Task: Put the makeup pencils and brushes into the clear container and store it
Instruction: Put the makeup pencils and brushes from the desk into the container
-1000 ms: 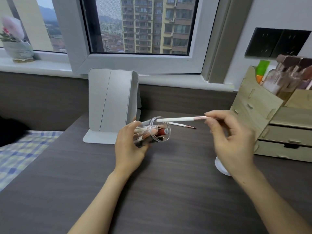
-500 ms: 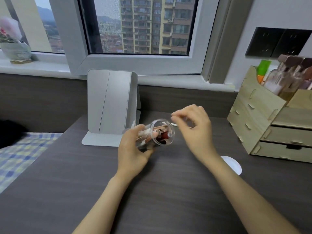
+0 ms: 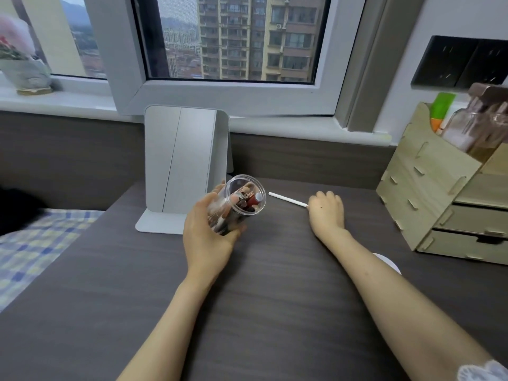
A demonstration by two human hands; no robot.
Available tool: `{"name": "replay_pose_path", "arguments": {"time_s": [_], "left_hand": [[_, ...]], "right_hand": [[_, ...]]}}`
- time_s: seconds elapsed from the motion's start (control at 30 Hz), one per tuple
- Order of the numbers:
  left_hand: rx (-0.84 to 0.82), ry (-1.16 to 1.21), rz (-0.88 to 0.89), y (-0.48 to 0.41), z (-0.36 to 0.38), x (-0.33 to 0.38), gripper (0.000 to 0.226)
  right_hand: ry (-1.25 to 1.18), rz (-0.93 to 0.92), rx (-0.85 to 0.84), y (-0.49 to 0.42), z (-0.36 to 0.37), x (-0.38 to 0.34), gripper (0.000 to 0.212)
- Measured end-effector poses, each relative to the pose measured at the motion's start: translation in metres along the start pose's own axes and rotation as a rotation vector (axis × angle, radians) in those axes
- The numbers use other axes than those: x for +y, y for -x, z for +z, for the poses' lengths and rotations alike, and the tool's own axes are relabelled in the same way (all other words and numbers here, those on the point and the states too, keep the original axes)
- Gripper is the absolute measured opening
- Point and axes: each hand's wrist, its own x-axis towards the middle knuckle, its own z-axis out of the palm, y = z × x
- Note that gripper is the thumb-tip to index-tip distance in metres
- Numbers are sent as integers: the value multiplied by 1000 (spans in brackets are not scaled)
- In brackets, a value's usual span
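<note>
My left hand (image 3: 204, 232) grips the clear round container (image 3: 239, 202) and holds it tilted above the dark table, its open mouth turned up and to the right. Several makeup pencils and brushes (image 3: 246, 200) lie inside it. A thin white pencil (image 3: 287, 199) lies on the table just right of the container's mouth. My right hand (image 3: 327, 213) rests palm down at the pencil's right end, fingers curled over that tip. The fingertips themselves are hidden under the hand.
A grey folding mirror (image 3: 178, 166) stands behind the container. At the right is a wooden drawer organizer (image 3: 428, 199) with bottles (image 3: 472, 127) on top. A white round lid (image 3: 389, 264) peeks out beside my right forearm. A checked bedsheet (image 3: 41, 243) borders the table's left edge.
My right hand slid the white pencil it held into the container, then moved right and down onto the other pencil on the table. The container tipped a little more upright.
</note>
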Motion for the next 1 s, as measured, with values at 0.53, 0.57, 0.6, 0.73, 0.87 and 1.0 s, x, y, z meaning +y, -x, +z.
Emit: {"name": "replay_pose_path", "arguments": {"time_s": [0.53, 0.57, 0.6, 0.73, 0.87, 1.0], "left_hand": [[-30, -5, 69, 6, 0, 9, 71], [-42, 5, 70, 7, -1, 10, 70], [-54, 13, 75, 8, -1, 11, 69], [-132, 59, 97, 14, -4, 19, 65], [-205, 117, 88, 18, -7, 26, 65], [-209, 133, 89, 19, -7, 28, 64]], "right_hand": [[-1295, -63, 312, 104, -162, 7, 11], [-1243, -109, 311, 107, -166, 2, 11], [-1195, -153, 311, 109, -170, -3, 10], [-883, -355, 331, 112, -171, -27, 5], [-798, -386, 293, 112, -162, -42, 6], [-747, -446, 304, 113, -164, -47, 25]]}}
